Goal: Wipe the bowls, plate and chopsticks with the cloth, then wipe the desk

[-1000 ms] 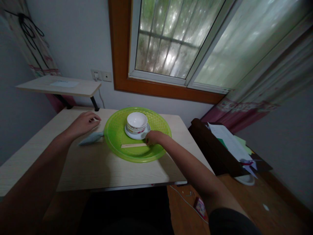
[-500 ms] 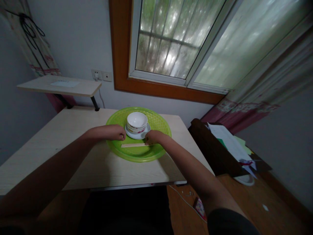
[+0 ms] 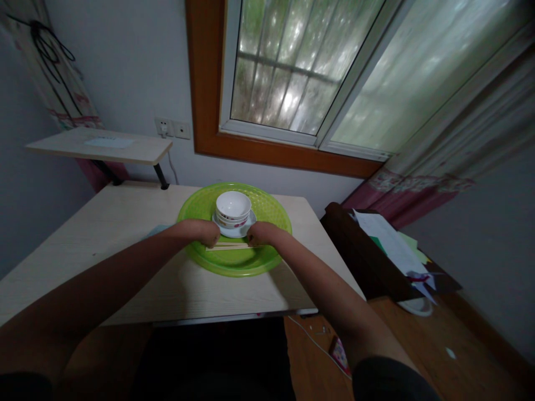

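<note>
Pale chopsticks (image 3: pixel 229 248) lie crosswise near the front of a large round green tray (image 3: pixel 242 269). My left hand (image 3: pixel 209 233) is closed at their left end, and my right hand (image 3: pixel 259 234) is closed around their right part. The fingertips of both hands are partly hidden. Just behind the chopsticks a stack of white bowls (image 3: pixel 233 206) with a coloured pattern stands on a white plate (image 3: pixel 234 231), between the two hands.
The tray rests on a light wooden table (image 3: pixel 137 301). A raised shelf (image 3: pixel 100 146) stands at the back left. Something pale blue (image 3: pixel 157 230) lies beyond my left forearm. To the right is a dark cabinet (image 3: pixel 368 250) with papers (image 3: pixel 388 242); behind is a window (image 3: pixel 288 67).
My left hand has come down and slightly right onto the left end of the chopsticks, which now look slightly spread. My right hand has stayed in place. The pale blue thing has come into sight.
</note>
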The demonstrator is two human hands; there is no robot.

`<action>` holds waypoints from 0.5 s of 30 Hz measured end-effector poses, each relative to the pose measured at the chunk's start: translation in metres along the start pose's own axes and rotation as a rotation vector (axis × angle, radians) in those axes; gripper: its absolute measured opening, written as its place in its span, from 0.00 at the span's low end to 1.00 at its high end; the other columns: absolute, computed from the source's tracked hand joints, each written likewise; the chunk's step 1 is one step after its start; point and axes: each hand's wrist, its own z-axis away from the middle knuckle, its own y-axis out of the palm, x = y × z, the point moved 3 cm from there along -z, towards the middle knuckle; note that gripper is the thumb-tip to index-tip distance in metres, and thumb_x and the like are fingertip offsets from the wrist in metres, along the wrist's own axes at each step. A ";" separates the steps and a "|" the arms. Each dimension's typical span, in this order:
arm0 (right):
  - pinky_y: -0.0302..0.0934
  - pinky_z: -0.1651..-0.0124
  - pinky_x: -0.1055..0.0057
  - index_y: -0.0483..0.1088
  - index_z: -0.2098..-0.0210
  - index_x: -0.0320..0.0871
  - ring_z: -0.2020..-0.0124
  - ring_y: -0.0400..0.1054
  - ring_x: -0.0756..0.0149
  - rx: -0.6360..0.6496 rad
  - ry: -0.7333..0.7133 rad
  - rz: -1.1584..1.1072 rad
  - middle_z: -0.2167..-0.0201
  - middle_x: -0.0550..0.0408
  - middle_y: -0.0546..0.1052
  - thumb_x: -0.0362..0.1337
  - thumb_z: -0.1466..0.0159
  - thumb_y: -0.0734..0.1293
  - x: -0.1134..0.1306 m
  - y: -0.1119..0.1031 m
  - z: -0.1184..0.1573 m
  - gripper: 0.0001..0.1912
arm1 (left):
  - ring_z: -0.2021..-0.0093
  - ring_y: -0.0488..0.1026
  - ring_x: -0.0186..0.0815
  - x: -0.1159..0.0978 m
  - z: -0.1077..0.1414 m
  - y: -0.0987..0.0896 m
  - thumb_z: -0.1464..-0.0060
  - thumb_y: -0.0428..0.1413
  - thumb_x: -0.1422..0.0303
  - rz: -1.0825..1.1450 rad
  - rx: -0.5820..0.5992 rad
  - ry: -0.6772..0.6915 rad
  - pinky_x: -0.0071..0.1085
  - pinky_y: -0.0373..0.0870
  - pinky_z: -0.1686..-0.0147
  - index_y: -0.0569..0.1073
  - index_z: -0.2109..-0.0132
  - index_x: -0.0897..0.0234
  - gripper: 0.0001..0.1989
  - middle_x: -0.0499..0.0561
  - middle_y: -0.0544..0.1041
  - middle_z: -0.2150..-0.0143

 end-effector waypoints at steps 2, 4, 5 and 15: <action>0.67 0.58 0.68 0.81 0.52 0.50 0.55 0.78 0.54 -0.020 0.012 0.016 0.54 0.50 0.83 0.43 0.39 0.68 -0.001 0.001 -0.001 0.17 | 0.72 0.68 0.38 0.002 -0.003 0.002 0.61 0.58 0.73 -0.017 0.023 -0.010 0.33 0.67 0.67 0.76 0.77 0.65 0.02 0.52 0.75 0.79; 0.68 0.58 0.67 0.81 0.52 0.49 0.55 0.78 0.52 -0.045 0.030 0.049 0.54 0.48 0.83 0.43 0.39 0.68 -0.003 0.003 -0.002 0.17 | 0.73 0.68 0.37 0.003 -0.002 0.004 0.62 0.59 0.74 -0.033 0.053 -0.038 0.32 0.67 0.68 0.76 0.76 0.65 0.02 0.51 0.76 0.78; 0.69 0.58 0.66 0.81 0.52 0.48 0.55 0.78 0.51 -0.050 0.039 0.065 0.54 0.47 0.83 0.43 0.38 0.67 -0.004 0.003 -0.003 0.18 | 0.73 0.68 0.37 0.002 -0.001 0.004 0.63 0.59 0.74 -0.036 0.055 -0.053 0.32 0.67 0.68 0.77 0.75 0.65 0.02 0.52 0.77 0.76; 0.69 0.59 0.66 0.81 0.52 0.46 0.54 0.78 0.49 -0.029 0.085 0.064 0.52 0.42 0.82 0.54 0.39 0.69 -0.009 0.003 -0.004 0.23 | 0.67 0.74 0.41 0.013 0.003 0.006 0.70 0.71 0.68 0.118 -0.128 -0.145 0.33 0.72 0.60 0.76 0.70 0.63 0.16 0.51 0.78 0.72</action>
